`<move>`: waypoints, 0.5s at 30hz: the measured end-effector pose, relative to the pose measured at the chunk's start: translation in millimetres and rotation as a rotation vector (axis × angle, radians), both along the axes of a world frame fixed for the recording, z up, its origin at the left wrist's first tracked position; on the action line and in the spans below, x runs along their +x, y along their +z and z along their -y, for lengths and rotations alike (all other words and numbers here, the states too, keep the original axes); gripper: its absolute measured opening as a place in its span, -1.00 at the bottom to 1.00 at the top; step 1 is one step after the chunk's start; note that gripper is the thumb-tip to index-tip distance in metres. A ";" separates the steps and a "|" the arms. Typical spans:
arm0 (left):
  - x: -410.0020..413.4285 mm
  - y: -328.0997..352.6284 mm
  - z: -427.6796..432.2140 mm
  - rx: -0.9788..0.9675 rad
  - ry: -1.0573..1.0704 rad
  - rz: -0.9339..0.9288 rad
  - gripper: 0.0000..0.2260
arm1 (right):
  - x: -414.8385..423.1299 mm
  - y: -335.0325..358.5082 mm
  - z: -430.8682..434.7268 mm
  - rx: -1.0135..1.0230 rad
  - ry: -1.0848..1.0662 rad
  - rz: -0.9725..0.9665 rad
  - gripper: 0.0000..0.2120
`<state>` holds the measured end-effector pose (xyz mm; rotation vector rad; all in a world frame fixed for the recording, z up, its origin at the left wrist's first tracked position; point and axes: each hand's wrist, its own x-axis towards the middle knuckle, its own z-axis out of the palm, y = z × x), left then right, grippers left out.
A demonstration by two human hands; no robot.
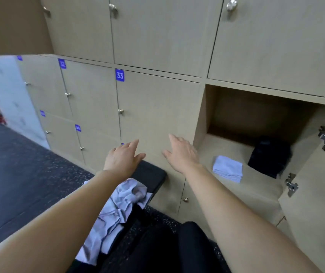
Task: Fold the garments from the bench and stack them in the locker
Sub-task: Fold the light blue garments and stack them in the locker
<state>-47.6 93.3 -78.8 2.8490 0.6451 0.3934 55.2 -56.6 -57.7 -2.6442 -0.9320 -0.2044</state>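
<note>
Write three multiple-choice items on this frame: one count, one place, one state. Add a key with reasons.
1. How many folded piles lie in the open locker?
A. one
B. two
C. three

2. Where is the crumpled pale garment?
A. in the locker
B. on the floor
C. on the bench

3. What state are the left hand and right hand in?
A. both open, holding nothing
B. both gripping cloth
C. left open, right gripping cloth

Key:
1 B: a pale pile and a black pile sit side by side inside.
2 C: it lies bunched on the black bench pad.
3 A: the fingers of both are straight and nothing is in them.
</note>
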 end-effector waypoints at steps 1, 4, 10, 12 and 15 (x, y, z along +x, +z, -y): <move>-13.7 -3.9 -8.5 -0.007 0.020 -0.009 -0.51 | -9.8 -4.7 -9.7 -0.003 0.028 -0.004 -0.51; -52.5 -16.2 -35.5 -0.041 0.068 -0.033 -0.50 | -36.6 -19.4 -36.6 -0.015 0.105 -0.018 -0.57; -113.3 -44.7 -84.2 -0.133 0.194 -0.046 -0.51 | -69.7 -51.1 -81.8 -0.059 0.247 -0.051 -0.73; -124.1 -58.1 -96.7 -0.147 0.228 -0.045 -0.53 | -72.8 -65.9 -96.5 -0.100 0.279 -0.066 -0.75; -130.6 -83.3 -116.8 -0.185 0.259 -0.070 -0.51 | -75.5 -88.4 -117.1 -0.186 0.323 -0.084 -0.64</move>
